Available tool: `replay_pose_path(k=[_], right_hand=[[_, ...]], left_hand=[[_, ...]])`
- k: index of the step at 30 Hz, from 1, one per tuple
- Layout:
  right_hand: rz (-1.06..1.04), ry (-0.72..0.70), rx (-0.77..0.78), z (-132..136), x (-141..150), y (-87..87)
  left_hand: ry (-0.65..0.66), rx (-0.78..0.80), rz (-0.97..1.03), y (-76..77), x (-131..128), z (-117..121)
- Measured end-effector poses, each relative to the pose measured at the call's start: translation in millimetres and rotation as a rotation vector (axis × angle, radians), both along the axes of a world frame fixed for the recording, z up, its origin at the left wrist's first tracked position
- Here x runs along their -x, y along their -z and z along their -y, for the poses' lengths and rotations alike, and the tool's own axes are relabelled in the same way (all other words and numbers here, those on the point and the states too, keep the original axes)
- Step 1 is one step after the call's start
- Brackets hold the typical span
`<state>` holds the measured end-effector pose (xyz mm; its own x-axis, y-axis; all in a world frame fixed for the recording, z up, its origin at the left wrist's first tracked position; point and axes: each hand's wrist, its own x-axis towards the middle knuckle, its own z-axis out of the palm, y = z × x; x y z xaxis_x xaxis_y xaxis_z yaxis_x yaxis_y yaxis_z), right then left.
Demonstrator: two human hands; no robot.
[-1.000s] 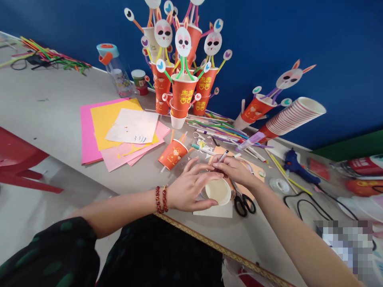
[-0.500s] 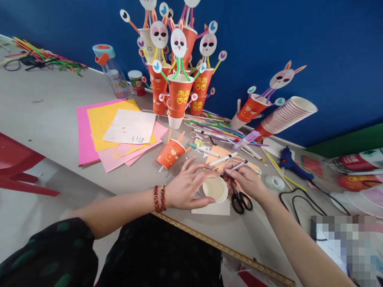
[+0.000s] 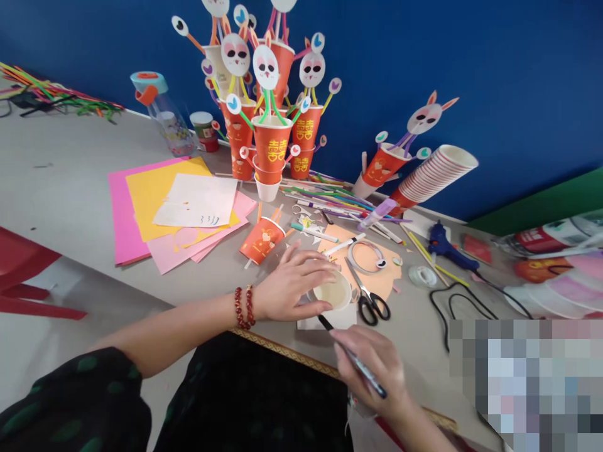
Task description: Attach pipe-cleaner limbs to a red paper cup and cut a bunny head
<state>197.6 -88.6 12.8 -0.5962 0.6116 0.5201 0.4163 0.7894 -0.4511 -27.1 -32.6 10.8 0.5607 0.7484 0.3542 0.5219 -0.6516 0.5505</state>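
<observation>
My left hand (image 3: 294, 285), with a red bead bracelet, is spread over a round, cream-coloured paper cup (image 3: 334, 292). Its thumb lies on the near side and its fingers on the far side, holding the cup against a piece of white paper (image 3: 347, 316). A black-tipped marker (image 3: 360, 364) is gripped in my right hand (image 3: 377, 370), its tip close to the cup's near edge. Black-handled scissors (image 3: 374, 309) lie just right of the cup, on orange paper (image 3: 384, 284) that also bears a ring-shaped band (image 3: 360, 243).
Red cups with rabbit faces (image 3: 272, 141) stand stacked at the back. Coloured paper sheets (image 3: 126, 229) lie left, beside a tipped decorated cup (image 3: 264, 240). To the right are a cup stack (image 3: 438, 172), a tape roll (image 3: 423, 276) and a blue glue gun (image 3: 450, 248) with its cord.
My right hand has moved from beyond the cup toward the table's front edge, carrying the marker, whose black tip now points at the cup. My left hand stays on the cup. The view has shifted slightly.
</observation>
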Motion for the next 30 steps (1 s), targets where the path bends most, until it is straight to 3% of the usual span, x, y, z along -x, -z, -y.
replay_pose_path(k=[11,20,30], right_hand=[[0.271,0.087,-0.281,-1.3,47.4,18.3],[0.299,0.168,-0.298,3.0,56.1,25.7],[0.3,0.296,-0.35,3.2,68.2,22.2]], left_hand=[[0.07,0.02,-0.086,-15.1,3.5,-7.3],[0.12,0.066,-0.087,-17.8,4.0,-12.6],[0.102,0.022,-0.153,-11.3,2.3,-13.5]])
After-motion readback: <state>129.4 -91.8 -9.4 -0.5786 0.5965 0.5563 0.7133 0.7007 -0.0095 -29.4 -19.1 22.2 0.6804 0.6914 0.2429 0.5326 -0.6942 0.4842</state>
